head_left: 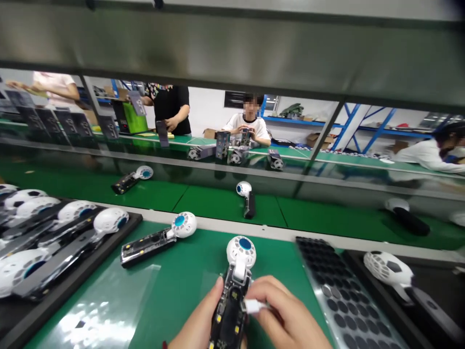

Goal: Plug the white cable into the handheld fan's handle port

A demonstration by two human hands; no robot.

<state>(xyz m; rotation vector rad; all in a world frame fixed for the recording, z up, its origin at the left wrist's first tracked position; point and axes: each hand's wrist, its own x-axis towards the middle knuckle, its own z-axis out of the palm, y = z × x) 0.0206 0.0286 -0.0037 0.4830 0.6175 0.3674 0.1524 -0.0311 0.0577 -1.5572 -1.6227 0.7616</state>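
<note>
While the left hand (196, 325) holds a small handheld fan (229, 315) near the edge of the green mat (181, 261), its round white head (241, 252) pointing away, the thumb lies along the fan's open black circuit body and the other fingers are out of sight beneath it; the right hand (281, 310) comes in from the side, thumb and forefinger pinching a white plug (253, 306) against the body, its remaining fingers curled close together behind; whether the plug is seated cannot be told from this view. Pushed in at a slant, the plug could bend its contacts or strain the socket; a slipping finger could scrape the bare parts on the board; twisting the body could stress the narrow white neck below the head. A sideways knock could send the fan toward a second fan (148, 241) lying just ahead on the mat, or against the dotted black pad sheet (337, 291) nearby; a careless elbow could also catch the black tray (87, 276) of fans on the left.
</note>
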